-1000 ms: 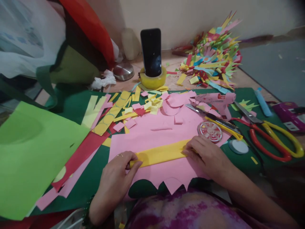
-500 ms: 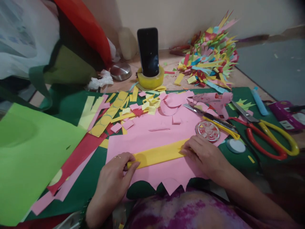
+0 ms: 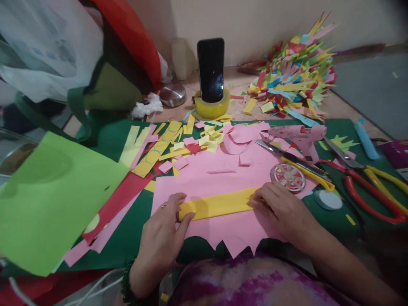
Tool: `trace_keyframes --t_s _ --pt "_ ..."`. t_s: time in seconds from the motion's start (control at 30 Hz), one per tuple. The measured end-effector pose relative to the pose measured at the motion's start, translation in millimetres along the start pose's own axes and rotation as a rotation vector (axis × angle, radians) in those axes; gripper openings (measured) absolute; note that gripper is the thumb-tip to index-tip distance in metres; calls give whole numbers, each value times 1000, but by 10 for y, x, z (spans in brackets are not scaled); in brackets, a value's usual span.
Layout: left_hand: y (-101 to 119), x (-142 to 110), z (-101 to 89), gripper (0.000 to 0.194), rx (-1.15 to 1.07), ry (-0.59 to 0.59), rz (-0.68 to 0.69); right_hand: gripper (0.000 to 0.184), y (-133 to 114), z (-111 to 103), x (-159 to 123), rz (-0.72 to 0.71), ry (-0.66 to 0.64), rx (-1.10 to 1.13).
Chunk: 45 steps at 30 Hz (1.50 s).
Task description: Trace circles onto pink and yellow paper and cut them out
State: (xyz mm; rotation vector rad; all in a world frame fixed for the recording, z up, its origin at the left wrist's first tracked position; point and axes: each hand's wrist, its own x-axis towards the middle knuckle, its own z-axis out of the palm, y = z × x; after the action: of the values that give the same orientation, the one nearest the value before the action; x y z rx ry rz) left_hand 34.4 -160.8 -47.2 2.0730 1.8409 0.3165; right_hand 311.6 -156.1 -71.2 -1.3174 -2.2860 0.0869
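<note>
A folded yellow paper strip point(image 3: 219, 205) lies across a pink paper sheet point(image 3: 229, 236) whose near edge is cut in scallops and points. My left hand point(image 3: 162, 229) is at the strip's left end, thumb along the near edge and forefinger near the far edge, gripping it loosely. The right end is pinched in my right hand point(image 3: 280, 208), its fingertips bent over the paper. Just beyond my right hand is a round clear-and-red spool point(image 3: 288, 177). Small pink and yellow paper pieces point(image 3: 208, 140) lie scattered past the strip.
To the right are a pink glue gun point(image 3: 299, 135), a utility knife point(image 3: 302, 165) and scissors point(image 3: 371, 191). A phone point(image 3: 211, 70) stands in a yellow tape roll point(image 3: 212, 108). Green paper point(image 3: 60, 204) lies left; a colourful paper-strip pile point(image 3: 293, 80) sits at the back right.
The view has swung a little left, so things appear further right. My left thumb and forefinger have spread slightly at the strip's end; the right hand keeps its pinch.
</note>
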Motion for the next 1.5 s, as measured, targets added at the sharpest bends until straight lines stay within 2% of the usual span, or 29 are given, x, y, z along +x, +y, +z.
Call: trace_keyframes --t_s 0.1,0.2,0.27,0.33,0.43,0.5,0.57,0.63,0.77,0.87,0.93,1.0,1.07,1.13,1.2,1.3,1.4,1.5 --pt "-3 -58 26 39 61 55 -12 29 6 8 -14 -6 9 -6" --pt "-23 -102 45 42 102 143 64 23 6 20 -27 -6 16 -15" --pt "-41 -115 48 33 160 211 168 23 -2 23 -33 -16 28 -57" --pt "-50 -114 37 30 259 243 344 28 -12 18 -38 -27 38 -136" --pt "-36 -91 -1 49 400 126 651 31 -9 3 -47 -9 27 -252" --pt "-8 -76 -31 55 462 -7 755 30 12 -1 -52 17 16 -276" --pt "28 -77 -49 58 511 -110 765 27 41 5 -55 32 -6 -251" --pt "72 -102 -45 60 549 -154 748 23 69 22 -56 54 -33 -198" --pt "170 -206 19 53 562 -59 678 20 90 48 -64 80 -36 -133" --pt "223 -270 70 65 561 7 618 22 58 6 -60 31 24 -212" --pt "238 -285 93 76 566 16 591 22 11 -54 -36 -90 63 -285" --pt "243 -286 105 82 562 9 578 23 -57 -114 11 -297 52 -292" --pt "250 -284 108 86 554 -1 566 25 -140 -145 70 -488 -41 -241" --pt "269 -288 103 88 551 -8 552 25 -217 -135 124 -589 -154 -189" --pt "295 -300 94 90 557 -9 539 24 -260 -100 151 -598 -228 -179" --pt "311 -330 82 90 575 -4 526 20 -217 -63 106 -600 -260 -173" --pt "243 -381 93 90 557 29 530 22 -72 -97 -27 -588 -199 -184" --pt "99 -440 139 91 502 109 581 27 52 -182 -167 -522 -137 -199"
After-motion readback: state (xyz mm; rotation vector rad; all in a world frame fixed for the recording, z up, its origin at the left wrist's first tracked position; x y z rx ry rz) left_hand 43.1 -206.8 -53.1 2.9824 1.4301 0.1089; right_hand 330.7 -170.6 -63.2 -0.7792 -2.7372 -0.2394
